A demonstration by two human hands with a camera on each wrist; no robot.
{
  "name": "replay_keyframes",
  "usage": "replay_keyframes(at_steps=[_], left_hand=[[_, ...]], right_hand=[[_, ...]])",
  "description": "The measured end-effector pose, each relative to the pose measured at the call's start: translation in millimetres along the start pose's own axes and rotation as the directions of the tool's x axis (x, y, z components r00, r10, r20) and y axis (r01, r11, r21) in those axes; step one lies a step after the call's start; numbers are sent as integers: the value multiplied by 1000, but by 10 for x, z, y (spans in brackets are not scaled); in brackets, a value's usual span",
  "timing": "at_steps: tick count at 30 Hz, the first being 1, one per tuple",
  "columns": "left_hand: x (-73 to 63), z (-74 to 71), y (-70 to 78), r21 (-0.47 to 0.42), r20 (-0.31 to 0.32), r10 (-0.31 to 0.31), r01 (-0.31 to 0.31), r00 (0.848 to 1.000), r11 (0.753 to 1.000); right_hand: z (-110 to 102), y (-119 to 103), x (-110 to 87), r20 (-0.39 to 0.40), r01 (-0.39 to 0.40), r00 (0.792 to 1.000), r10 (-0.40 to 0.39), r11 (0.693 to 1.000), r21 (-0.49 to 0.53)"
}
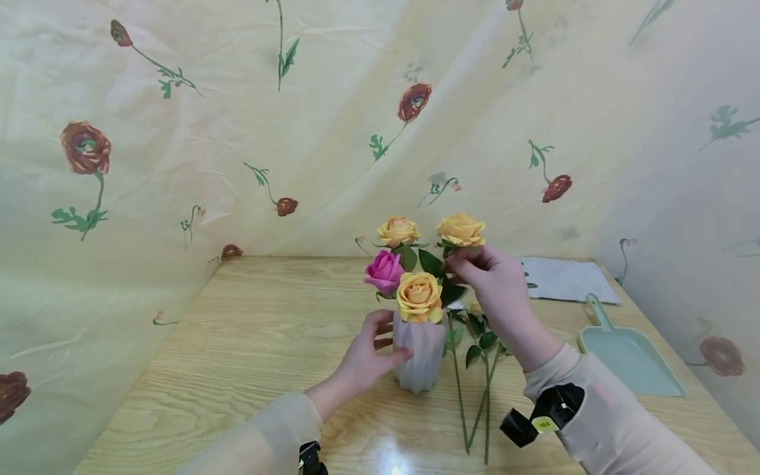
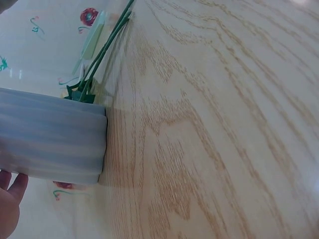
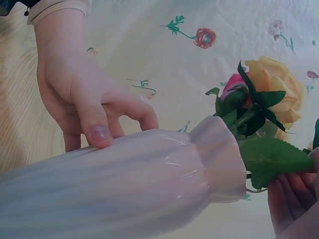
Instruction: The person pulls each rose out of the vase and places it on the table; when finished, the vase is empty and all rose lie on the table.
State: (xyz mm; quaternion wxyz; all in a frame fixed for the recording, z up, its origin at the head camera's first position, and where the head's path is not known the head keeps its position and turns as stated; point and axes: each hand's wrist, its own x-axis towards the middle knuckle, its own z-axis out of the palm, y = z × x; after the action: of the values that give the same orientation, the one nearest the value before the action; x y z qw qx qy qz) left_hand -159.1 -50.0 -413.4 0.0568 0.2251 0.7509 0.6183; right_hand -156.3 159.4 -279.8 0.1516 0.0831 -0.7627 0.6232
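A pale ribbed vase (image 1: 418,356) stands upright on the wooden table (image 1: 255,336). My left hand (image 1: 373,355) grips its left side, thumb across the front; the right wrist view shows that thumb and the fingers against the glossy wall. Out of the mouth rise a pink rose (image 1: 382,271), a front yellow rose (image 1: 419,297) and a back yellow rose (image 1: 399,231). Just under the bloom of another yellow rose (image 1: 461,229), at the vase's right, my right hand (image 1: 503,287) pinches the stem. Green leaves (image 3: 274,157) spread between this hand and the rim.
Right of the vase lie several green stems with leaves (image 1: 488,340). Farther right is a light green dustpan (image 1: 629,359), with a white sheet (image 1: 570,278) behind it. A flower-print cloth (image 1: 332,132) hangs along the table's back and sides.
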Motion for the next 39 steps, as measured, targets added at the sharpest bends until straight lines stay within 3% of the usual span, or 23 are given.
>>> replay_keyframes(at_steps=[12, 19, 26, 29, 33, 39], left_hand=[[-10, -16, 10, 19, -3, 3, -3, 1000, 1000], [-9, -24, 19, 18, -8, 20, -20, 1000, 1000], [-11, -28, 15, 21, -12, 36, -36, 999, 999], [-11, -31, 8, 23, -14, 40, -40, 999, 999], [-4, -33, -4, 26, -15, 35, -35, 999, 999], [9, -28, -19, 32, -16, 17, -16, 1000, 999]], right_hand=[[-126, -39, -6, -82, 34, 996, -16, 973, 227], [-175, -43, 4, -107, 45, 994, -2, 917, 397], [-200, -71, -11, -135, 80, 991, -19, 882, 465], [-229, -83, -8, -157, 112, 987, -30, 832, 544], [-295, -97, -2, -210, 157, 977, -18, 731, 664], [-436, -81, 6, -333, 232, 942, 42, 634, 737]])
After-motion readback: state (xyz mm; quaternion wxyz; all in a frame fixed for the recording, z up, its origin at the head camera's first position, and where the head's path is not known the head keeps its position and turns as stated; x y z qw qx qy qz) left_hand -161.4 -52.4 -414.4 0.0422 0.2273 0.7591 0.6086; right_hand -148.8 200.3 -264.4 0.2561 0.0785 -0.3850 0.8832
